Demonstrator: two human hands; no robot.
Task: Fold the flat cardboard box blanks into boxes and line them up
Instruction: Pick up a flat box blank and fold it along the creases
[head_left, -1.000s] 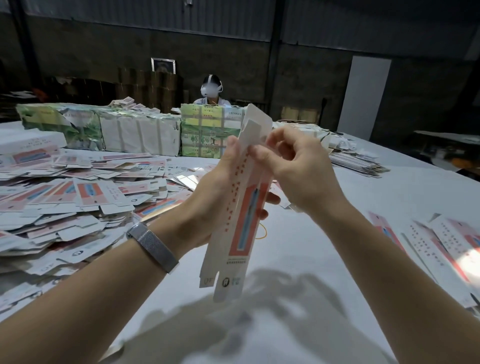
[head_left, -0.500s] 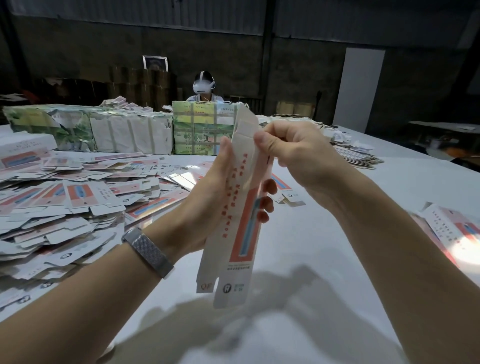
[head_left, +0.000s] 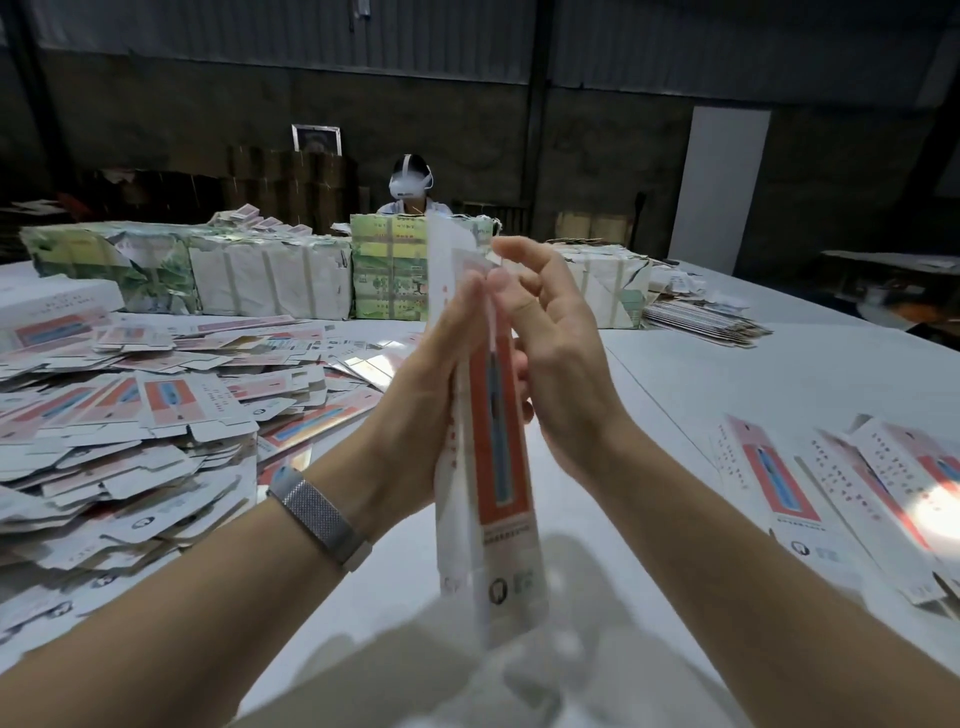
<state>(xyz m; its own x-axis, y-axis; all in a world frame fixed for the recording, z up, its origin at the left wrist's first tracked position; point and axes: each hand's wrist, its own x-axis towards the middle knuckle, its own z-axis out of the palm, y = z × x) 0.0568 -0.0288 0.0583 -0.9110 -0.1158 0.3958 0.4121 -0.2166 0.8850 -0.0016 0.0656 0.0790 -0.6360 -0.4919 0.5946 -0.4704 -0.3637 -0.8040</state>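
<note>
step: I'm squaring the box (head_left: 491, 467) and closing its top flap; judge I should press along the creases, not the panels.
left hand (head_left: 431, 384): upright, fingers wrapped round the box's left side, holding it.
right hand (head_left: 550, 353): thumb and forefinger pinching the top edge, other fingers loosely spread.
box: midair over the table (head_left: 727, 374), between both hands.

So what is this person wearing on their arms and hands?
Nothing on the hands: no gloves, no rings visible. Both forearms are bare, with no sleeves in view. The left wrist carries a silver mesh band; whether it is a watch or bracelet cannot be told.
</note>
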